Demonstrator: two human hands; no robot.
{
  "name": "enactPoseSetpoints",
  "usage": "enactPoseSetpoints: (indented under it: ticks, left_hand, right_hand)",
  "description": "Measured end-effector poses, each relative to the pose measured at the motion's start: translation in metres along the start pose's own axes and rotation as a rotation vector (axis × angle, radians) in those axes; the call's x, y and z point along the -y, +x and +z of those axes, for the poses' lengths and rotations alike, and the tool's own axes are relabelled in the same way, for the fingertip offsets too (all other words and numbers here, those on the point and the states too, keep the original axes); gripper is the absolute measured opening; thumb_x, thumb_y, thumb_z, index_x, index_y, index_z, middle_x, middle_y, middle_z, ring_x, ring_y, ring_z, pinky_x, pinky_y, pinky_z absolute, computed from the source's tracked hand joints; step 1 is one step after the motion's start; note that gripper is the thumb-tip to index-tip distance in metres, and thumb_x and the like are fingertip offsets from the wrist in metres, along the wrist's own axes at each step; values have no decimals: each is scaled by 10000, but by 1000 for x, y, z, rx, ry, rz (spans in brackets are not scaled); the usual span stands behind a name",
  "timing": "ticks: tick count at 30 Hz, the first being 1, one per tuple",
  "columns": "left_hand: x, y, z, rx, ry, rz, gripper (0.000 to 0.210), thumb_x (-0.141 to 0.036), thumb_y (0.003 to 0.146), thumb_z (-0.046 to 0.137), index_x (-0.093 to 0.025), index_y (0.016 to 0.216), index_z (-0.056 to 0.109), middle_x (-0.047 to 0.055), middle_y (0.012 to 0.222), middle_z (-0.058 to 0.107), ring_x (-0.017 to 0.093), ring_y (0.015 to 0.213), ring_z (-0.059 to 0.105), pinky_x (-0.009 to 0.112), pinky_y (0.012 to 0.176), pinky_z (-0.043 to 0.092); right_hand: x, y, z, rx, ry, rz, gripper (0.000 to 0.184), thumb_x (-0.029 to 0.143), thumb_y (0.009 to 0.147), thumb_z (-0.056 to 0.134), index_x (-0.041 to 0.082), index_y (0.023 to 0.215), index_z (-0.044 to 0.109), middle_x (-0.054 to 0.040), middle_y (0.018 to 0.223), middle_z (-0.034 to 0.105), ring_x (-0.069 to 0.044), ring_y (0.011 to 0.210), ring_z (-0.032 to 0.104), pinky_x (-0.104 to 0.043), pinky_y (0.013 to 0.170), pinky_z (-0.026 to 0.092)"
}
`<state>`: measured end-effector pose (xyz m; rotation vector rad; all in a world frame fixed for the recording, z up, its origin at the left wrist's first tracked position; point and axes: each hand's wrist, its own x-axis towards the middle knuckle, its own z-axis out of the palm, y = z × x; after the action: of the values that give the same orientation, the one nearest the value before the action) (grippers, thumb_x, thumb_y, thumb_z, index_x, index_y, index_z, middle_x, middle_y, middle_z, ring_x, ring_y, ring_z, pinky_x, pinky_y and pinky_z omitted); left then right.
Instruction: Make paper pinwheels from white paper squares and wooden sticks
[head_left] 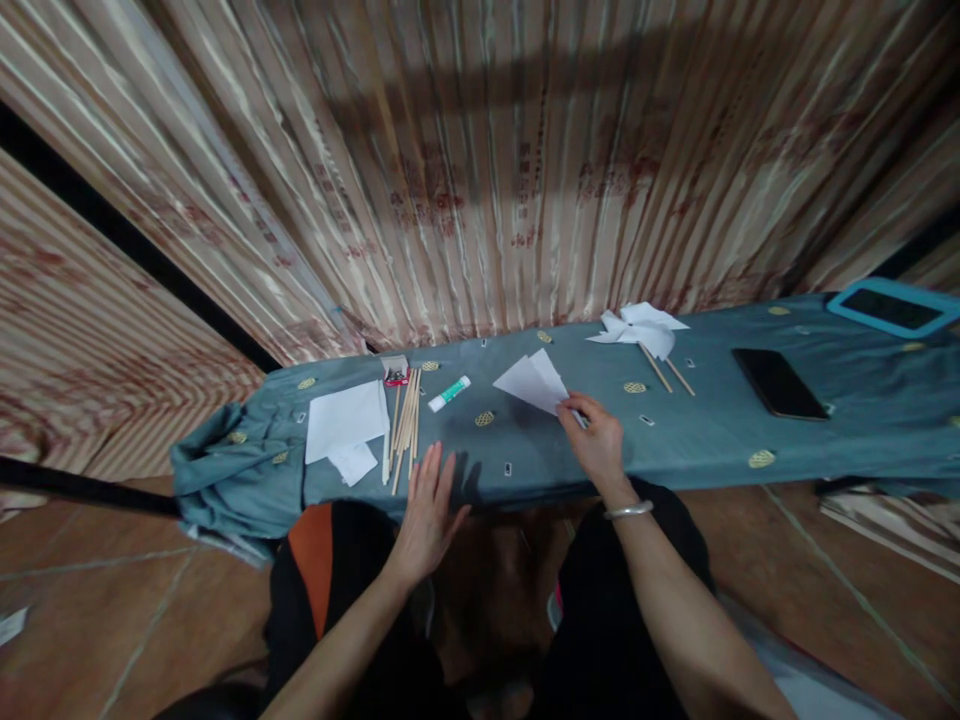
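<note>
My right hand (592,438) pinches the lower right corner of a folded white paper (531,380), which shows two pointed layers above the cloth. Fingers stretched out, my left hand (431,510) hovers at the front edge of the table and holds nothing. Just beyond it lies a bundle of thin wooden sticks (406,425). A green and white glue stick (450,394) rests on the cloth between the sticks and the paper. Left of the sticks are a stack of white paper sheets (346,422) and a smaller white paper piece (352,462).
White paper pinwheels (641,328) on sticks lie at the back right. Farther right are a dark phone (780,383) and a blue-framed tablet (892,306). A small red and white box (396,371) stands behind the sticks. A striped curtain (480,180) hangs along the table's back edge.
</note>
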<state>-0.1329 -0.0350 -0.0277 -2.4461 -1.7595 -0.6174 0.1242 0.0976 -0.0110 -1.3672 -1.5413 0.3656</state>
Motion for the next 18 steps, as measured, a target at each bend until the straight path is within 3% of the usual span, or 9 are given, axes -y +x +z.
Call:
enactPoseSetpoints:
  ticks: [5,9,13,18]
  left_hand:
    - [-20,39,-8,-84,59,66,764,-143,918,465,-206,1537,20,216,1605,136,324,1497,70,591,1149,231]
    - [-33,76,-3,-12,105,192,602,-89,907,421,-241,1478,310,152,1570,299,310,1474,208,601,1158,162]
    - [-29,91,7,3,42,142,457,-101,911,431,-207,1347,512,110,1268,636,262,1233,528,585,1157,151]
    - [-16,89,9,-25,27,105,301,-99,888,503,-255,1056,697,38,957,717,235,980,608,559,1088,267]
  right_hand:
    - [24,-28,5,125,-58,-151,172,284,865,547,210,822,697,-113,1196,674,-256,1131,605,-405,999,442]
    - [36,-46,8,313,-2,-119,184,212,868,503,212,827,682,-69,954,719,-210,907,670,-328,860,503]
    - [39,-49,4,405,99,-64,189,270,885,525,210,802,684,-23,776,700,-177,730,661,-281,737,510]
    - [28,-49,3,416,268,27,248,340,898,519,199,862,720,-34,814,737,-176,731,673,-268,681,520]
